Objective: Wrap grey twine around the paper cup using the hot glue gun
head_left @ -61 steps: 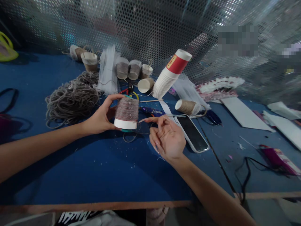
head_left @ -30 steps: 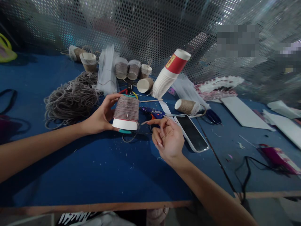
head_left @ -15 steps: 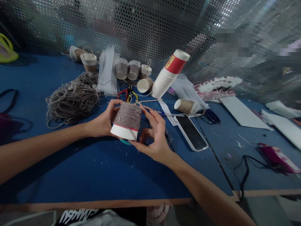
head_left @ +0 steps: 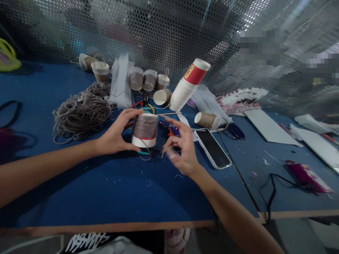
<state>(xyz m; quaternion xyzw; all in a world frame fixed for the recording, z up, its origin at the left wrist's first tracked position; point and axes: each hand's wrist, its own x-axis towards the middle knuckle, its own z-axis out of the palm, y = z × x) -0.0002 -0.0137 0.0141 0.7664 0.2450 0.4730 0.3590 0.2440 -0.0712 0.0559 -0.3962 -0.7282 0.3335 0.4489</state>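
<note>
My left hand (head_left: 119, 132) is closed round the side of a paper cup (head_left: 144, 142), fingers at its far end and thumb by its near rim. Grey cord (head_left: 145, 126) is wound in tight rows over most of the cup, leaving a white band with a red line bare. A loose cord end hangs at the near rim. Under the cup a teal edge (head_left: 143, 153) shows, mostly hidden. My right hand (head_left: 184, 150) is apart from the cup, its index finger stretched out and the others loosely bent, partly blurred. Behind it lies a blue glue gun with an orange trigger (head_left: 171, 132).
A heap of grey cord (head_left: 82, 114) lies at left. Wrapped cups (head_left: 136, 80) and a leaning paper-cup stack (head_left: 184, 90) stand behind. On the right are a cord-wrapped cup (head_left: 206, 120), a phone (head_left: 213, 149) and white boards (head_left: 271, 127). Red-handled pliers (head_left: 137, 103) lie beyond the cup.
My right hand has let go of the wrapped cup and moved right. The cup now stands more upright in my left hand, whose thumb has come round to the near rim.
</note>
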